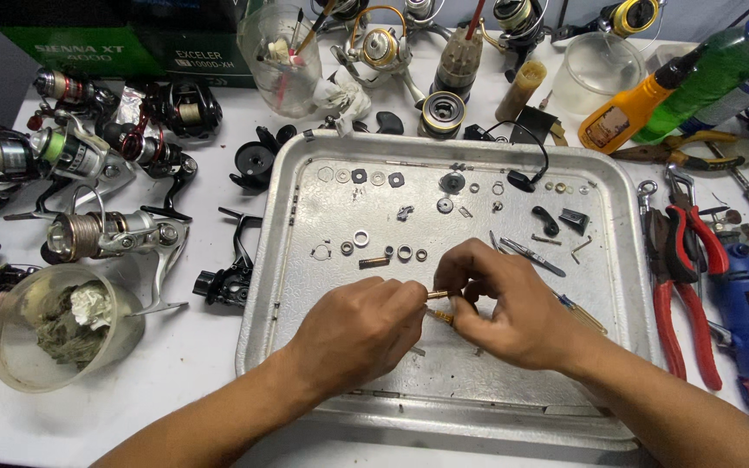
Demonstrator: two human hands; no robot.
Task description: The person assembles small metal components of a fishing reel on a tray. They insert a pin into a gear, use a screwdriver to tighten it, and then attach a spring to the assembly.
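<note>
Left hand (359,329) and right hand (500,303) together over the metal tray (444,381), fingertips pinched shut on a small brass pin (438,295) held between them — just above the tray's bare middle. Behind the hands, a row of washers (361,237) and a short brass sleeve (374,262); red-handled pliers (691,286) off the tray's right rim, fishing reels (106,234) to the left.

Dull scuffed metal tray (617,260), matt w/ scratches; small brass-coloured shiny pin (438,295) pinched btwn bare left hand (357,329) & right hand (500,303). Pliers (682,286) show glossy red plastic grips, washers (361,237) look bright polished metal.
</note>
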